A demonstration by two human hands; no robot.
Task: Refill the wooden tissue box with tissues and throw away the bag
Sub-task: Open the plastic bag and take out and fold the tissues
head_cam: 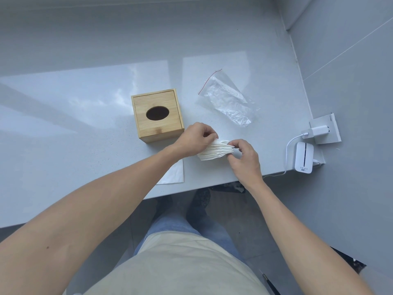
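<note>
A wooden tissue box (157,116) with a dark oval slot in its closed lid stands on the grey counter (85,124). Just right of it, a stack of white tissues (214,151) is gripped from both sides: my left hand (194,138) pinches its left top edge, my right hand (244,157) holds its right end. The stack sits low over the counter near the front edge. An empty clear plastic bag (227,101) with a red seal line lies flat behind the hands. A single white sheet (174,173) lies under my left forearm.
A white charger (314,132) is plugged into a wall socket at the right, its cable running to a small white device (304,157) at the counter's right corner. The wall rises just right of them. The counter's front edge runs below my hands.
</note>
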